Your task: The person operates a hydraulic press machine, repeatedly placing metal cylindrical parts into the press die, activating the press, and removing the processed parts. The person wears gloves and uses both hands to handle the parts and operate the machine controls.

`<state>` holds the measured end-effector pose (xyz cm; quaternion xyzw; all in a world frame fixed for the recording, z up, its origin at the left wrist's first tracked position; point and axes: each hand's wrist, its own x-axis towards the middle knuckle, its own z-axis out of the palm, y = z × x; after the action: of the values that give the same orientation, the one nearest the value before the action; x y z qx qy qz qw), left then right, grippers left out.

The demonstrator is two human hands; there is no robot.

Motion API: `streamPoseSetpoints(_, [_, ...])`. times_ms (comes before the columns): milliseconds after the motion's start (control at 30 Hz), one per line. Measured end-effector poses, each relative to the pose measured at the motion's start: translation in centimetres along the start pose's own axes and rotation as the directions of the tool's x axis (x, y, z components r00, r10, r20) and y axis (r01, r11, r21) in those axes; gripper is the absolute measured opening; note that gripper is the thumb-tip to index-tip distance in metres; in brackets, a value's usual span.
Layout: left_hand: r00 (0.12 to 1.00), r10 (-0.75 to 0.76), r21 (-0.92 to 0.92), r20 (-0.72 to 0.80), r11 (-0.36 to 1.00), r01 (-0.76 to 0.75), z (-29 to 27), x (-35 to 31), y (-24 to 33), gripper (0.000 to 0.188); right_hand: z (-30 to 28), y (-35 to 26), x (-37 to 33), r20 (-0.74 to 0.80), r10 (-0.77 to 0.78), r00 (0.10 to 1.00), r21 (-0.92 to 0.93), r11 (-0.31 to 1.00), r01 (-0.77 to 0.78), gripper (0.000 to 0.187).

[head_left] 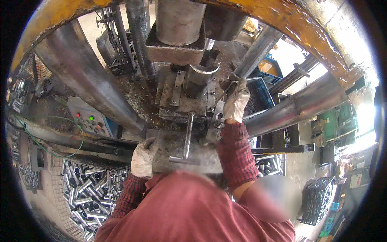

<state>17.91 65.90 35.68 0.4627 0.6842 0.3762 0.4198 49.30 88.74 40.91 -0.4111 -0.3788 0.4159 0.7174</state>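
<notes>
My left hand (144,158), in a pale work glove, rests by the left edge of the metal press table (164,141). Its fingers are loosely bent and apart, with nothing visible in them. A T-shaped metal bar (188,139) lies on the table between my hands, its crosspiece towards me. My right hand (237,103), gloved too, reaches forward right of the die. Its fingers are closed together beside a thin bent rod (226,89); whatever they hold is hidden. In the middle stands a cylindrical die (194,85) with a bright curved rim, below the raised press ram (177,51).
Thick steel columns (86,72) frame the press. A control box (90,119) with lit buttons stands left. Cut metal tubes (88,193) fill a mesh bin at lower left. A blue crate (260,94) sits beyond my right hand; a black crate (318,201) stands at lower right.
</notes>
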Motion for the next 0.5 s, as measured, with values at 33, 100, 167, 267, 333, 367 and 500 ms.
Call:
streamPoseSetpoints(33, [1.0, -0.003, -0.04, 0.016, 0.999, 0.004, 0.0, 0.0, 0.0, 0.04, 0.3, -0.1, -0.1, -0.018, 0.05, 0.999, 0.045, 0.998, -0.049, 0.062])
streamPoseSetpoints(100, [0.999, 0.019, 0.009, 0.029, 1.0, -0.019, 0.0, -0.1, -0.2, 0.04, 1.0, 0.0, 0.8, 0.027, 0.127, 0.992, 0.092, 0.987, -0.129, 0.064])
streamPoseSetpoints(167, [1.0, -0.009, -0.096, 0.028, 0.995, 0.012, 0.1, -0.1, -0.6, 0.039, 0.1, 0.0, 2.3, 0.271, 0.239, 0.932, 0.056, 0.963, -0.263, 0.05])
streamPoseSetpoints(267, [0.998, 0.053, -0.06, -0.028, 0.997, -0.055, -0.4, -0.2, -1.2, 0.038, -1.5, 0.4, 4.2, 0.544, 0.02, 0.839, -0.43, 0.865, 0.258, 0.044])
streamPoseSetpoints(333, [0.997, 0.046, -0.07, -0.067, 0.996, -0.05, -1.0, -0.5, -1.4, 0.038, -2.3, 0.1, 4.6, 0.615, -0.331, 0.716, -0.501, 0.538, 0.678, 0.047])
streamPoseSetpoints(367, [0.997, 0.007, -0.123, -0.081, 0.992, -0.017, -1.4, -0.8, -1.5, 0.038, -2.4, -0.3, 4.8, 0.574, -0.302, 0.761, -0.403, 0.705, 0.584, 0.049])
streamPoseSetpoints(500, [0.995, 0.019, 0.037, -0.102, 0.999, -0.015, -2.8, -1.6, -1.9, 0.04, -1.1, -2.2, 4.2, 0.235, 0.359, 0.903, 0.056, 0.923, -0.381, 0.06])
